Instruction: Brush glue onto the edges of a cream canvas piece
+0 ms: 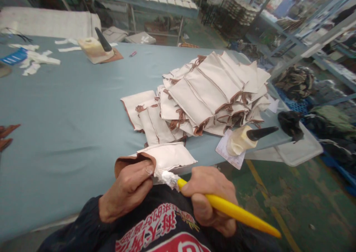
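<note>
Near the table's front edge lies a cream fabric piece (pixel 171 154) with a brown leather edge (pixel 126 163) folded back. My left hand (pixel 129 189) pinches that brown edge between thumb and fingers. In my right hand (pixel 210 196) is a brush with a yellow handle (pixel 236 211), gripped around its middle. White paste coats the brush tip (pixel 169 178), which touches the piece close to my left fingers. The bristles are hidden under the paste.
A large pile of similar cream pieces (pixel 205 92) covers the table's right half. A glue bottle (pixel 240 140) with a black nozzle lies at the right edge, another bottle (pixel 96 49) at the far left. White strips (pixel 36 59) and brown scraps (pixel 7 135) lie leftward.
</note>
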Demonstrator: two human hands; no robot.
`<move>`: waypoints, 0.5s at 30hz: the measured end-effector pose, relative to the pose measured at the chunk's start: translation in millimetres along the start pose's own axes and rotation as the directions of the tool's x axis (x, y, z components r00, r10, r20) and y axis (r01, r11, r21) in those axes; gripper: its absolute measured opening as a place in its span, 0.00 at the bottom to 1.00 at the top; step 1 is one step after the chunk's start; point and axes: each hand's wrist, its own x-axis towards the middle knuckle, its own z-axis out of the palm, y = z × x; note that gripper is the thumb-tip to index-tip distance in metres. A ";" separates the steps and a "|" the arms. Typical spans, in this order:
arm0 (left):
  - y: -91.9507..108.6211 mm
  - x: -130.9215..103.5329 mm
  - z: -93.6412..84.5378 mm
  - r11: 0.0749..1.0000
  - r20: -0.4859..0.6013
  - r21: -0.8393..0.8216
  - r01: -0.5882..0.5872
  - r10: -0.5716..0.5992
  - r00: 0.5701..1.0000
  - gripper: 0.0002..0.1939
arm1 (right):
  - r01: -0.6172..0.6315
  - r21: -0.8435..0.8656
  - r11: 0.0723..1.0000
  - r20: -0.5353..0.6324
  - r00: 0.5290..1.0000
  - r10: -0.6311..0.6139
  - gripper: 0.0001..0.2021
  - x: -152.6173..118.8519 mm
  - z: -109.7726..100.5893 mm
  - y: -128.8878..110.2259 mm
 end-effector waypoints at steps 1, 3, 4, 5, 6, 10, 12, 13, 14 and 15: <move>-0.1 -0.6 0.7 1.000 -0.013 0.001 0.014 -0.014 1.000 0.12 | -0.016 -0.025 1.000 -0.016 1.000 0.016 0.16 -1.0 1.7 0.5; 0.2 -0.4 1.5 0.999 -0.020 -0.032 0.040 -0.040 0.999 0.13 | 0.013 -0.025 1.000 0.023 1.000 -0.013 0.16 -4.1 5.9 -0.1; 0.5 0.0 1.4 0.997 -0.015 -0.063 0.047 -0.048 0.999 0.13 | 0.042 0.001 0.999 0.074 0.996 -0.042 0.16 -6.1 7.7 -1.1; 0.8 0.6 0.9 0.994 -0.013 -0.097 0.046 -0.047 0.999 0.13 | 0.064 0.032 0.997 0.112 0.991 -0.068 0.17 -7.9 8.5 -2.1; 1.0 1.0 0.2 0.991 -0.011 -0.124 0.044 -0.046 0.999 0.12 | 0.077 0.059 0.995 0.099 0.992 -0.082 0.18 -9.1 8.0 -2.4; 2.8 0.7 -3.5 0.983 0.013 -0.165 0.077 -0.076 0.997 0.14 | -0.092 0.029 0.995 -0.126 0.987 0.095 0.12 -2.4 -5.6 17.1; 4.8 0.1 -3.5 0.974 0.045 -0.190 0.123 -0.117 0.992 0.15 | -0.197 -0.010 0.980 -0.088 0.977 0.195 0.07 6.1 -9.2 41.6; 6.2 0.1 -2.8 0.968 0.059 -0.209 0.140 -0.131 0.990 0.15 | -0.216 -0.027 0.976 -0.023 0.976 0.215 0.07 9.8 -7.5 55.5; 7.8 0.4 -1.8 0.960 0.077 -0.232 0.158 -0.143 0.987 0.14 | -0.217 -0.037 0.975 0.040 0.975 0.219 0.07 12.4 -3.4 69.0; 9.4 0.9 -0.5 0.952 0.094 -0.257 0.167 -0.147 0.985 0.14 | -0.215 -0.033 0.976 0.097 0.971 0.217 0.08 13.6 2.6 81.0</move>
